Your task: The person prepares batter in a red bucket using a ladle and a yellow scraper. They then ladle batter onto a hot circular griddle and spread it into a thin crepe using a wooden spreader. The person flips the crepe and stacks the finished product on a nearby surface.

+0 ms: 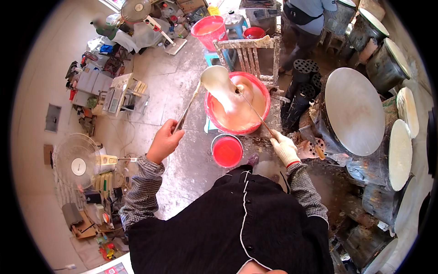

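Note:
My bare left hand point(165, 141) grips the batter-smeared handle of a ladle point(209, 76). The ladle is tilted above a red plastic tub point(207, 109), and pale batter point(222, 116) stretches from it into the tub. In its white knit glove, my right hand point(284, 148) holds a thin rod point(256, 113). The rod's far end meets a batter-coated lump beside the ladle; what is under the coating cannot be made out. Below the tub stands a pail point(227, 151) with a red inside.
A batter-crusted wooden chair point(251, 56) stands behind the tub. Round griddles on drum stoves point(354, 111) line the right, near perforated coal briquettes point(304, 66). A trowel point(309, 137) lies there. Another person point(304, 25) stands at the back. A fan point(80, 164) is at left.

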Demonstrator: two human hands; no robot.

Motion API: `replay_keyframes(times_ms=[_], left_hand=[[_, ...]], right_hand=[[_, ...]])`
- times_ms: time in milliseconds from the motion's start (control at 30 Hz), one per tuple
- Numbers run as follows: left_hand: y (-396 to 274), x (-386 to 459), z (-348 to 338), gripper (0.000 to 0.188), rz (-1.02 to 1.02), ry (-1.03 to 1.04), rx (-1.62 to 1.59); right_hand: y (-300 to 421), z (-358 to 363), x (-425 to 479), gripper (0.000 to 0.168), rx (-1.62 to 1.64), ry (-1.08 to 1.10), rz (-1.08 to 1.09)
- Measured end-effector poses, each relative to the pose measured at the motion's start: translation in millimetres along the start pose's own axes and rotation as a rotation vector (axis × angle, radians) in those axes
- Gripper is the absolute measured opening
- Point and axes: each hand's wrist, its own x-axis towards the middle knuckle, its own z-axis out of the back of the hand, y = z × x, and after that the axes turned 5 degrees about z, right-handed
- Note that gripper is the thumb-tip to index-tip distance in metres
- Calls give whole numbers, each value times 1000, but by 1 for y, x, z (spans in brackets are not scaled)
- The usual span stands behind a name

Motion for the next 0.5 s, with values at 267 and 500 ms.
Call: replay_keyframes(times_ms=[267, 500], left_hand=[[117, 20, -85, 31, -214, -337, 452], [162, 15, -155, 36, -120, -466, 255]], right_hand=[[-25, 12, -41, 43, 58, -74, -29], [-31, 22, -70, 41, 226, -119, -38]])
